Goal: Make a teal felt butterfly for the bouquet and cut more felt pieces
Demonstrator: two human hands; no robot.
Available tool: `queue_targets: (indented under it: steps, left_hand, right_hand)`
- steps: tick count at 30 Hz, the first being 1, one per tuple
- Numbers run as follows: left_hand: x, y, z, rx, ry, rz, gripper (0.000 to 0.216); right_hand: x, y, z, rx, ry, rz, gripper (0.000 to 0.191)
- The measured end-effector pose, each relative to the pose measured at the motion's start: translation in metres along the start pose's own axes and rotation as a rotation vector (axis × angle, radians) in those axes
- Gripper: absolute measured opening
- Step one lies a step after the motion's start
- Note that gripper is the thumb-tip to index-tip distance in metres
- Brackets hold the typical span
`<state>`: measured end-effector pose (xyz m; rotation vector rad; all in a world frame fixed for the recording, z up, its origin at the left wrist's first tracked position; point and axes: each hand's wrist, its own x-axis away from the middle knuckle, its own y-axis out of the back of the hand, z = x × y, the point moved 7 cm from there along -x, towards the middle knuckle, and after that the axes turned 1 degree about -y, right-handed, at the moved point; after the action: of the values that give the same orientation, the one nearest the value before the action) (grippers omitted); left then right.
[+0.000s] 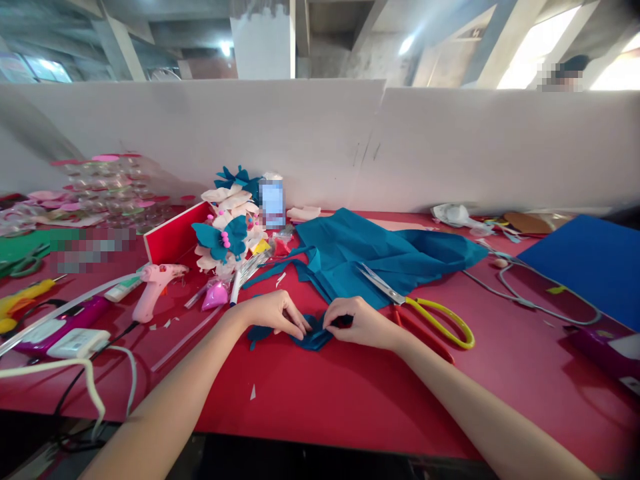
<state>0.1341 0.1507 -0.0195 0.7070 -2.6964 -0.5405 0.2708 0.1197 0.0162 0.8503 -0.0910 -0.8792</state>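
Note:
Both my hands meet over a small piece of teal fabric (315,339) near the middle of the red table. With fingers pinched together, my left hand (280,315) grips its left part, while my right hand (357,323) pinches its right edge. Another teal cut piece (259,333) lies under and beside my left hand. Just beyond is a large crumpled sheet of teal fabric (345,250). Yellow-handled scissors (430,310) rest with their blades on that sheet. A red-handled tool (425,337) lies partly behind my right forearm.
On the left are a pink glue gun (155,290), a power strip (75,340) and cords. Teal and cream fabric flowers (225,237) stand by a phone (273,203). A blue sheet (590,267) and a grey cable (530,303) lie right. A white partition (320,147) closes the back.

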Motion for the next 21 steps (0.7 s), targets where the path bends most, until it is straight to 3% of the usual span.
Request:
queue_targets:
  steps: [8,18,21]
  left_hand:
    - [0.001,0.001,-0.008,-0.136,0.004,-0.040,0.021]
    - [0.002,0.000,-0.016,-0.215,-0.055,-0.070,0.021]
    - [0.002,0.000,-0.016,-0.224,-0.053,-0.071,0.021]
  right_hand:
    - [-0.001,-0.003,-0.010,-0.040,-0.096,0.031,0.016]
    - [0.000,-0.011,0.003,0.044,-0.035,0.152,0.021]
    - [0.000,-0.013,0.011,0.127,0.028,0.164,0.012]
